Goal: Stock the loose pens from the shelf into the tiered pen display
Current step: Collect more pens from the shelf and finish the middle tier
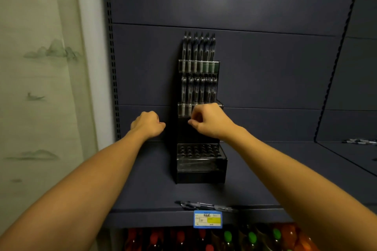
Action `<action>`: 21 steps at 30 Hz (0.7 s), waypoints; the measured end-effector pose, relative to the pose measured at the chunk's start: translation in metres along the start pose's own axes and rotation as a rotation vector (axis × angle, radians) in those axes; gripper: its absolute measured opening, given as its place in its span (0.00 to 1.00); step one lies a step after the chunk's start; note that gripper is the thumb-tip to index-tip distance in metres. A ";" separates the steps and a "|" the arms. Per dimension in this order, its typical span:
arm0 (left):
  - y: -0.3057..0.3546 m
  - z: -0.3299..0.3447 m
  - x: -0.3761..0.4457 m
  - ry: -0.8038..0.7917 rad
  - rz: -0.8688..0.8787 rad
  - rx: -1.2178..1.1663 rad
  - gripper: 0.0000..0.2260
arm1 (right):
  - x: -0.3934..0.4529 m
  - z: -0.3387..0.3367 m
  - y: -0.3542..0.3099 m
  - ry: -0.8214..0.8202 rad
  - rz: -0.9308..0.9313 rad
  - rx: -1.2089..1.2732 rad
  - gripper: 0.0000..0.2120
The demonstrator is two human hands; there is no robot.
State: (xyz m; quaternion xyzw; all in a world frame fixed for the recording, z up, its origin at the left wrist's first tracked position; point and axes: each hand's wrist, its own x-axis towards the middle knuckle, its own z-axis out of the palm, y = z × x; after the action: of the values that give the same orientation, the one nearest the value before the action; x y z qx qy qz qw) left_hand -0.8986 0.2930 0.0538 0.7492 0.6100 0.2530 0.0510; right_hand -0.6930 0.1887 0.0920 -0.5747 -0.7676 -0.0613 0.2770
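A: Reaching: right hand (206,121) is curling at the tiered pen display (201,120), contents hidden (pen? cannot tell).
B: Left hand (148,124) is fisting empty; loose pens (204,206) are lying at the shelf (142,189) edge, handy.

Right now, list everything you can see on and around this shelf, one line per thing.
tiered pen display: one, black with clear fronts, upright at the back middle of the shelf; bottom tier's holes empty.
pens in the display: two filled rows, dark and clear, top and middle tiers; exact count unclear.
loose pens: at least two, dark, lying at the shelf's front edge.
price tag: one, blue and yellow, on the shelf lip.
shelf: one, dark grey.
more small items: pale and dark, far right, too small to name.
bottles: several, red and green caps, below the shelf.
left hand: fingers curled, nothing visible in it, left of the display.
right hand: fingers curled in front of the display's middle tier; grasp unclear.
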 end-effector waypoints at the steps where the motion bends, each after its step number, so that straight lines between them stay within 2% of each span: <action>1: -0.002 0.000 -0.001 -0.003 0.000 0.010 0.13 | -0.005 0.002 -0.005 -0.022 -0.038 0.009 0.07; 3: -0.007 0.001 -0.001 -0.024 0.004 0.033 0.13 | -0.020 0.006 -0.016 -0.130 -0.103 0.061 0.08; 7: -0.017 0.004 -0.005 -0.097 0.005 0.081 0.14 | -0.054 0.024 -0.037 -0.593 -0.175 0.004 0.13; 9: -0.020 0.007 -0.006 -0.110 0.006 0.090 0.14 | -0.065 0.035 -0.043 -0.733 -0.198 -0.053 0.15; 14: -0.024 0.011 -0.010 -0.140 0.026 0.117 0.14 | -0.074 0.049 -0.044 -0.825 -0.185 -0.100 0.14; 21: -0.027 0.012 -0.012 -0.153 0.043 0.123 0.14 | -0.068 0.038 -0.043 -0.749 -0.157 -0.060 0.10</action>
State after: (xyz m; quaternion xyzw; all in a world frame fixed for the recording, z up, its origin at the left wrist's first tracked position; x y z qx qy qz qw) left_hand -0.9186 0.2915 0.0298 0.7810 0.6025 0.1579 0.0460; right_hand -0.7330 0.1327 0.0359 -0.5045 -0.8553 0.1093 -0.0451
